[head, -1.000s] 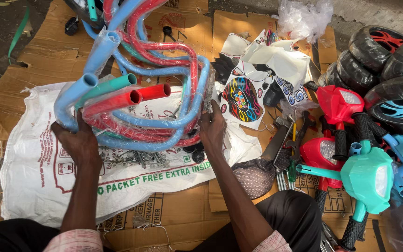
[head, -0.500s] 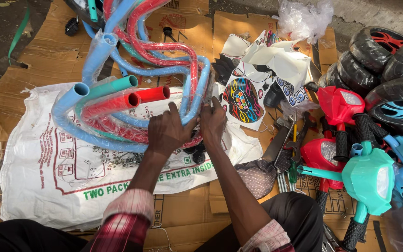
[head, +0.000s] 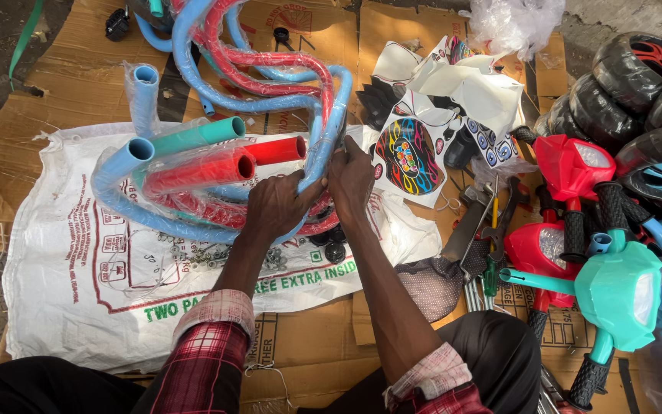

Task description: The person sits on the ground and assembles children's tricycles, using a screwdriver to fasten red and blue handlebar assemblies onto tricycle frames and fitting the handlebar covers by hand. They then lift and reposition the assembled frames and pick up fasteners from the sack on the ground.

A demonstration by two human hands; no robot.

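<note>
on the white printed sack (head: 70, 291), a bundle of plastic-wrapped blue and red tube frames (head: 216, 176) lies. left hand (head: 281, 205) and right hand (head: 352, 178) each keep a closed grip on its blue tube, side by side. sticker sheets (head: 411, 153) lie just right; small bolts (head: 201, 257) below.

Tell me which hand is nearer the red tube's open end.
Left. The left hand grips the wrapped blue frame tube just below the red tube, almost under its open end. The right hand holds the same blue tube farther to the right.
</note>
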